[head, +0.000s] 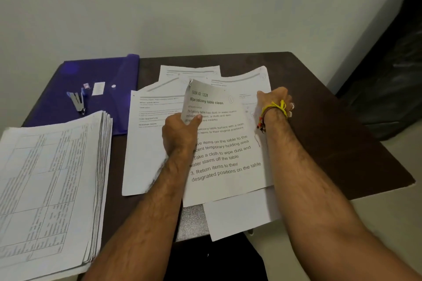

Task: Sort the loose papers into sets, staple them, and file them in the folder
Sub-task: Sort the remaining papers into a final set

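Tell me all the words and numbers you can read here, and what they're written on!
All on the stapled sheet the left hand holds:
"TASK ID: 1228"
"Wipe balcony table clean"
"Take a cloth to wipe dust and water stains off the table"
"3. Return items to their designated positions on the table"
Small lines under the title: only partly readable.
Loose papers behind, big stack, folder labels: too small or blurred.

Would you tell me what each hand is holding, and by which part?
The left hand pinches the "Wipe balcony table clean" sheet at its left edge. The right hand rests on the papers; no clear grip.
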